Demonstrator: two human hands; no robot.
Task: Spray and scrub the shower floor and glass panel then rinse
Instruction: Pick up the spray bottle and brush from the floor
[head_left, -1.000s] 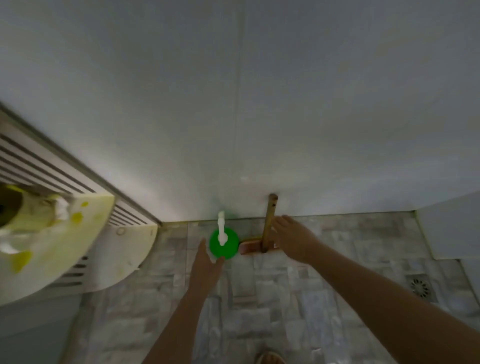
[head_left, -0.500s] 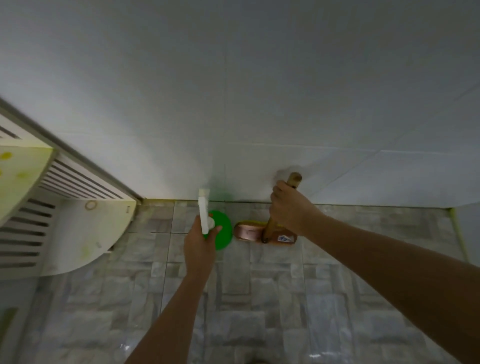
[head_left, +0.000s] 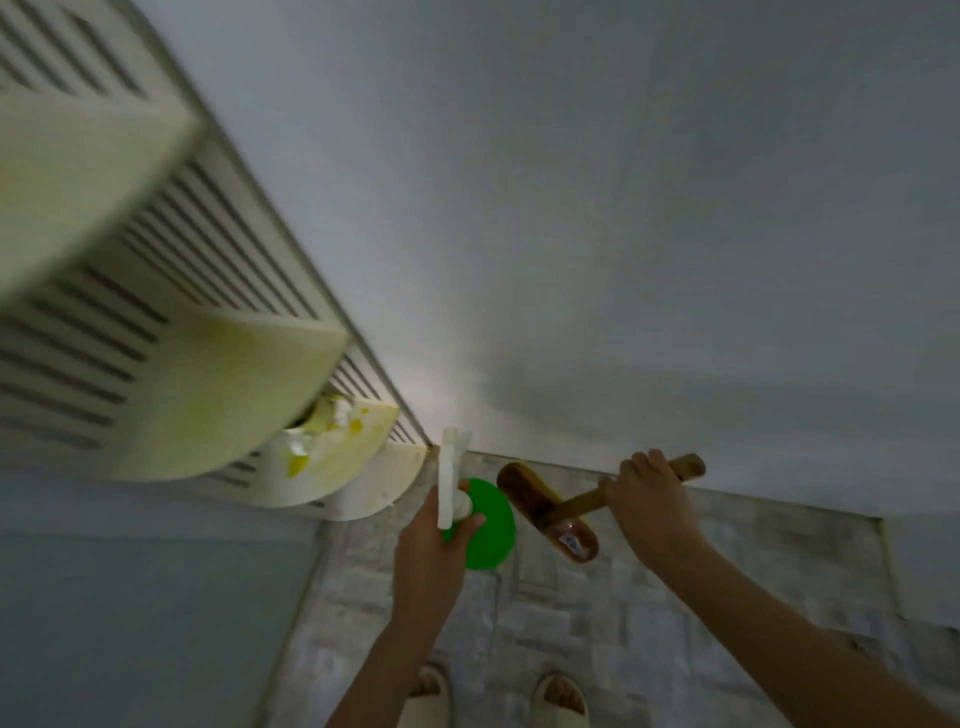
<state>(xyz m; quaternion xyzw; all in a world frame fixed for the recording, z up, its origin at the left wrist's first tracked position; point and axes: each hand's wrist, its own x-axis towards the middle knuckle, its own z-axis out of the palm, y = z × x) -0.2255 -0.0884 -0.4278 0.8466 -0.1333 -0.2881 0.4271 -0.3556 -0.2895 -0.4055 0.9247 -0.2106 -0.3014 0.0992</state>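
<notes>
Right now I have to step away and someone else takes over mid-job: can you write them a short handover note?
The left hand grips the green plastic spray bottle by its white trigger head.
The right hand grips the wooden handle of the brown scrub brush, fingers curled round it.
Both tools are near the wall's base, over the grey stone-tile floor.
Done: tools in hand; no foam shows on the floor.
Left: spray, scrub the floor and the glass panel (not identifiable in view), rinse.
</notes>
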